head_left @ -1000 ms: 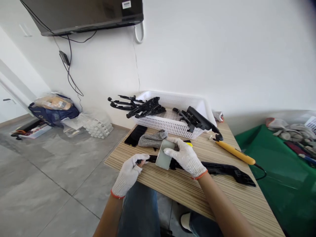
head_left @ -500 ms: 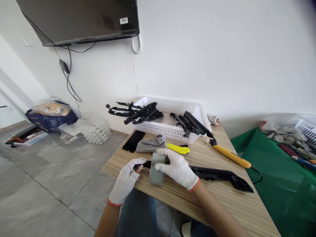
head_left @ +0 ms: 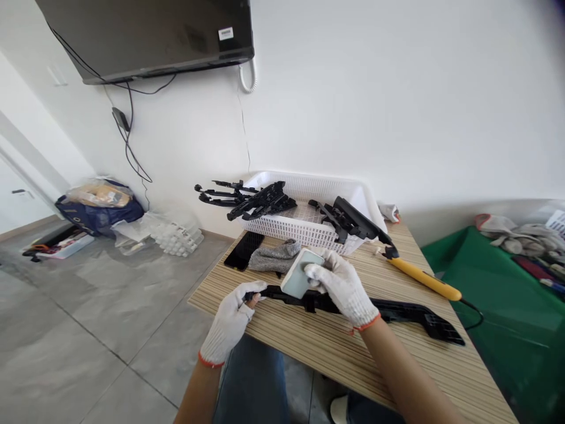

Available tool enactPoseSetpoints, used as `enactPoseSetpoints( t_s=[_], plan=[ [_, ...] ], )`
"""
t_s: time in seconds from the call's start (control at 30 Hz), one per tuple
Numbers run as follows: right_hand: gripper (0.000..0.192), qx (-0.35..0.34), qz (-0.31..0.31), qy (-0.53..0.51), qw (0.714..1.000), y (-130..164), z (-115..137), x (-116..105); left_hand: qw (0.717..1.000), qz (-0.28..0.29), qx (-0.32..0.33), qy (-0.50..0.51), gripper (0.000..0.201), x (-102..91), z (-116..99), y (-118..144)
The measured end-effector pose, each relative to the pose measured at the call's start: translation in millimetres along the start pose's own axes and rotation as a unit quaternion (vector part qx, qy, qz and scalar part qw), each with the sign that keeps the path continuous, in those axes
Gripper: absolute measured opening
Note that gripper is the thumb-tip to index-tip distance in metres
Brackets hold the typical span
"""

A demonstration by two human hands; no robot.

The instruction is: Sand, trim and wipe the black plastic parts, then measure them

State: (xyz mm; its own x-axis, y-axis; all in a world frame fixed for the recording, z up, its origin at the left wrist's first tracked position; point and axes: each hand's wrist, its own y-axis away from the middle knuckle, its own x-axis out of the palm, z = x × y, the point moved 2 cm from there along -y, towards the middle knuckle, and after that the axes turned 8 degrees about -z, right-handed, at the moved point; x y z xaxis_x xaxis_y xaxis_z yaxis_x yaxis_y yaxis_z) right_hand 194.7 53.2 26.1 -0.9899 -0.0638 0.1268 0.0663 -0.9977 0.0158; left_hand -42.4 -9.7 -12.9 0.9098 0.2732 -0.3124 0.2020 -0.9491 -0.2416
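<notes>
A long black plastic part [head_left: 397, 310] lies across the striped wooden table [head_left: 424, 365]. My left hand [head_left: 229, 321], in a white knit glove, pinches the part's left end. My right hand [head_left: 342, 285], also gloved, holds a pale grey-green flat block [head_left: 299, 273] tilted above the part's middle. The block hides the yellow knife behind it.
A white basket [head_left: 309, 227] with several black plastic parts stands at the table's back. A grey cloth [head_left: 276, 256] and a black phone [head_left: 243, 250] lie in front of it. A yellow-handled tool [head_left: 421, 277] with a cable lies right. A green surface [head_left: 507, 318] lies further right.
My right hand has lifted the grey-green block up and to the right, from the part's left end to above its middle. My left hand stays on the part's end.
</notes>
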Motion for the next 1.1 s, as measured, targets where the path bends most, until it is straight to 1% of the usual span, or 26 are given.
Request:
enactPoseSetpoints(
  t_s=[0.07, 0.13, 0.17, 0.2, 0.27, 0.3, 0.37, 0.43, 0.47, 0.53, 0.57, 0.63, 0.7, 0.73, 0.83, 0.87, 1.03, 1.1],
  plan=[
    [0.043, 0.001, 0.038, -0.049, 0.998, 1.6, 1.9, -0.1, 1.000, -0.002, 0.010, -0.007, 0.027, -0.2, -1.9, 0.0],
    [0.037, -0.004, 0.076, -0.073, 0.994, 3.2, 2.2, 1.2, 1.000, 0.001, 0.017, -0.016, 0.027, -0.3, -3.8, -0.1],
    [0.033, -0.017, 0.087, -0.073, 0.993, 3.6, 2.0, 1.7, 1.000, 0.004, 0.017, -0.018, 0.027, -0.2, -4.6, -0.1],
    [0.034, -0.040, 0.092, -0.065, 0.993, 3.8, 1.9, 1.9, 1.000, 0.006, 0.016, -0.019, 0.028, 0.0, -5.2, -0.1],
    [0.041, -0.090, 0.094, -0.014, 0.991, 3.5, 1.2, 1.3, 1.000, 0.011, 0.013, -0.018, 0.029, 0.5, -5.7, -0.1],
    [0.041, -0.106, 0.097, 0.026, 0.989, 3.2, 0.2, 0.8, 1.000, 0.012, 0.013, -0.020, 0.029, 0.7, -5.6, -0.1],
    [0.034, -0.112, 0.102, 0.113, 0.982, 2.1, -2.6, -0.4, 0.999, 0.009, 0.015, -0.028, 0.029, 0.9, -5.2, 0.1],
    [0.027, -0.106, 0.086, 0.179, 0.974, 0.5, -5.2, -2.3, 0.999, 0.010, 0.019, -0.034, 0.028, 1.0, -4.5, 0.5],
    [0.030, -0.106, 0.068, 0.202, 0.971, -0.4, -6.0, -3.4, 0.999, 0.014, 0.020, -0.034, 0.027, 1.0, -4.2, 0.8],
    [0.043, -0.101, 0.032, 0.242, 0.965, -2.1, -6.8, -5.4, 0.999, 0.023, 0.018, -0.032, 0.027, 1.0, -3.8, 1.5],
    [0.046, -0.094, 0.029, 0.256, 0.962, -2.7, -7.1, -5.9, 0.999, 0.025, 0.017, -0.033, 0.027, 0.8, -3.8, 1.8],
    [0.040, -0.076, 0.066, 0.260, 0.961, -3.4, -7.2, -6.1, 0.999, 0.026, 0.015, -0.038, 0.026, 0.6, -4.0, 2.3],
    [0.031, -0.074, 0.103, 0.245, 0.961, -3.8, -6.0, -7.0, 0.999, 0.024, 0.018, -0.038, 0.026, 0.6, -4.6, 2.4],
    [0.029, -0.084, 0.104, 0.240, 0.962, -4.1, -4.9, -8.2, 0.999, 0.026, 0.021, -0.035, 0.025, 0.8, -4.9, 2.4],
    [0.032, -0.123, 0.075, 0.243, 0.959, -4.8, -2.0, -12.7, 0.999, 0.027, 0.028, -0.024, 0.024, 1.5, -5.1, 2.1],
    [0.033, -0.130, 0.079, 0.243, 0.958, -4.6, -1.8, -13.4, 0.999, 0.028, 0.028, -0.021, 0.023, 1.7, -4.8, 2.0],
    [0.027, -0.151, 0.142, 0.228, 0.951, 0.8, -4.6, -8.2, 0.999, 0.040, 0.026, -0.007, 0.022, 1.6, -4.7, 2.0],
    [0.030, -0.146, 0.153, 0.236, 0.949, 2.9, -7.7, -3.5, 0.999, 0.043, 0.021, -0.012, 0.023, 1.2, -5.9, 2.0]
  ],
)
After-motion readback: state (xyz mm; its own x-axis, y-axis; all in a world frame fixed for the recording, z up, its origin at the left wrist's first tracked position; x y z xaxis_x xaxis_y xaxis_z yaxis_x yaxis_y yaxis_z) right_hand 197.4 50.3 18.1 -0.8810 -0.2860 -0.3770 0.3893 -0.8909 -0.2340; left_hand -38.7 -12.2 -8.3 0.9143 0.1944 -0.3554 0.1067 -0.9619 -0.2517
